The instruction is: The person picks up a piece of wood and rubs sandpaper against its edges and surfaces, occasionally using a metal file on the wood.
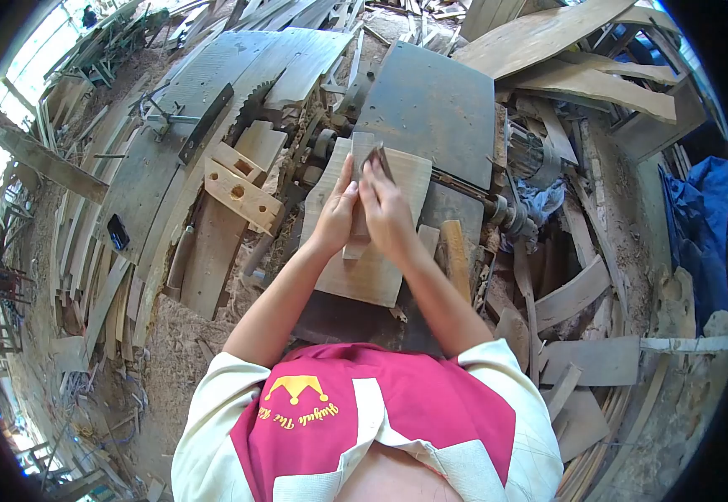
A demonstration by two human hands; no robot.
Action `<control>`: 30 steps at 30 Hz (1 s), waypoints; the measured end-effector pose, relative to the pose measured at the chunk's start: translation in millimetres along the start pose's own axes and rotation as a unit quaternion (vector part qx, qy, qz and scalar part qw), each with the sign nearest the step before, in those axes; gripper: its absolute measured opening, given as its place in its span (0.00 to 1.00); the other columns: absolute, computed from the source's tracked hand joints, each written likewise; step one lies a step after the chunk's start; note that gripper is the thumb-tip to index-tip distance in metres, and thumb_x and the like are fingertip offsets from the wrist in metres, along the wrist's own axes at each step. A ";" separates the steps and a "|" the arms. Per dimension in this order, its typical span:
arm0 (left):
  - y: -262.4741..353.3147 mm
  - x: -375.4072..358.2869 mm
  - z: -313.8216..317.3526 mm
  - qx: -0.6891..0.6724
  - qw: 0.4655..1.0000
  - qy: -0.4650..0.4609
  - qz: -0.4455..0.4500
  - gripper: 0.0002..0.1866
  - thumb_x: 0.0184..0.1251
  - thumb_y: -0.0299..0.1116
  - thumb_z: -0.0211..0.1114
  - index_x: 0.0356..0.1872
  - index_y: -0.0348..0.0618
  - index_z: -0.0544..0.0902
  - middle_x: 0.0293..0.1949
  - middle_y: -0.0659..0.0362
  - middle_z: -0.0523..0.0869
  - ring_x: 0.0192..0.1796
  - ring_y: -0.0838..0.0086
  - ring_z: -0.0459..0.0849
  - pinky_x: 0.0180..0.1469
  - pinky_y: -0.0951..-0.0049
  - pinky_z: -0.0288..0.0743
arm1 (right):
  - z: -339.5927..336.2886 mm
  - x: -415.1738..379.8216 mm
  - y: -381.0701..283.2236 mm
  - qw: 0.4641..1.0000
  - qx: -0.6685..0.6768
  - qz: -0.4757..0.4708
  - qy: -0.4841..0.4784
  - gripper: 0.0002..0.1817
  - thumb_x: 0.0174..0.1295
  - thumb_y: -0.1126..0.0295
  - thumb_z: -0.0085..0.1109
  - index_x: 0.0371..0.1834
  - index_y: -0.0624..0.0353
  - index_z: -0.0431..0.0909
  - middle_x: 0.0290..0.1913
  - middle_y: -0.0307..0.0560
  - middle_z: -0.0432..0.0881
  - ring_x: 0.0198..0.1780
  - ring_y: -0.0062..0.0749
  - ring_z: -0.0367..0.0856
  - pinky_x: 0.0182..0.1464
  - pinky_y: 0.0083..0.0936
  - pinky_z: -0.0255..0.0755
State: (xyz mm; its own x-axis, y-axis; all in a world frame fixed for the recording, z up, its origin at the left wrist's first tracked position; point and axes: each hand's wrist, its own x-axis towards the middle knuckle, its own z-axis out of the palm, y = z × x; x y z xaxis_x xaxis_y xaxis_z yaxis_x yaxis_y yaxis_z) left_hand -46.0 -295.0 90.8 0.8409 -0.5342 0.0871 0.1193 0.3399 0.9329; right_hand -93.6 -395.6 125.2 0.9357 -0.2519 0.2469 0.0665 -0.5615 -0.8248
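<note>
Head view, looking down over a pink and cream shirt [364, 427] at a woodworking machine. Both hands are together over a pale wooden board [372, 263] that lies flat on the machine's worktop [439, 109], a grey metal bed.

Left hand [336, 213]: fingers closed narrow, tips pressed on a narrow wooden strip [357, 151] that stands on edge across the board, running away from the body. Grip sits on the strip's left face.

Right hand [387, 213]: fingers curled shut around the same strip from the right side, touching the left hand. A small dark edge shows above the knuckles; cannot tell whether it is part of the strip or a separate piece.

The strip's lower end comes out below the hands, resting on the board near its middle.

Left of the board: a circular saw blade [251, 105] rising through a slot, a pale wooden block with round holes [241, 194] just beside it, and a ribbed grey sheet [238, 63] beyond. A black phone-like object [118, 232] lies on planks further left.

Right of the machine: an electric motor [531, 155], a blue tarp [703, 226], and curved offcuts [573, 293] scattered on a sawdust floor.
</note>
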 end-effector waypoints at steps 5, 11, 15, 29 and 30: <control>1.8 -1.1 2.8 0.036 0.999 0.014 0.022 0.28 0.72 0.28 0.37 0.72 0.42 0.47 0.71 0.54 0.52 0.69 0.73 0.55 0.68 0.77 0.48 | -9.5 -62.3 -17.2 0.999 0.016 0.003 -0.036 0.25 0.70 0.60 0.39 0.61 0.68 0.66 0.67 0.60 0.60 0.69 0.49 0.58 0.69 0.41 0.46; -13.3 4.0 -9.5 0.012 1.000 -0.004 0.005 0.28 0.72 0.28 0.37 0.72 0.43 0.48 0.71 0.54 0.54 0.69 0.73 0.57 0.68 0.77 0.49 | -2.3 -24.5 -7.6 0.998 0.058 0.012 -0.005 0.24 0.69 0.61 0.42 0.59 0.71 0.67 0.65 0.64 0.62 0.69 0.49 0.58 0.69 0.35 0.49; 4.5 -1.0 0.8 -0.005 0.999 0.019 -0.051 0.29 0.71 0.28 0.38 0.73 0.48 0.45 0.69 0.56 0.57 0.66 0.76 0.61 0.67 0.78 0.53 | 8.7 50.4 20.5 0.996 0.076 -0.007 0.035 0.25 0.68 0.61 0.41 0.56 0.75 0.68 0.62 0.68 0.64 0.68 0.49 0.59 0.68 0.27 0.53; -13.0 2.9 -1.2 0.169 0.984 0.029 0.047 0.29 0.70 0.30 0.37 0.71 0.38 0.46 0.73 0.53 0.48 0.73 0.71 0.47 0.71 0.75 0.40 | -25.2 -84.6 -13.8 0.993 0.112 0.020 -0.025 0.23 0.70 0.64 0.41 0.61 0.72 0.65 0.66 0.64 0.61 0.70 0.46 0.56 0.68 0.29 0.50; -9.2 1.2 0.7 0.192 0.980 0.041 0.034 0.28 0.71 0.31 0.38 0.71 0.37 0.47 0.72 0.52 0.50 0.73 0.70 0.47 0.71 0.75 0.41 | -29.4 -94.2 -16.5 0.992 0.113 0.035 -0.045 0.23 0.70 0.64 0.41 0.61 0.72 0.65 0.66 0.63 0.61 0.70 0.45 0.56 0.68 0.29 0.50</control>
State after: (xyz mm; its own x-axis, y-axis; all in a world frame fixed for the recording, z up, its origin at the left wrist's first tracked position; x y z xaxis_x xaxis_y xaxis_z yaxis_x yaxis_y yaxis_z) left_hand -46.5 -299.4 82.5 0.8810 -0.4518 0.1402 -0.1333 0.0474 0.9899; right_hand -193.0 -385.8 130.5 0.9673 -0.2068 0.1470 0.0669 -0.3511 -0.9339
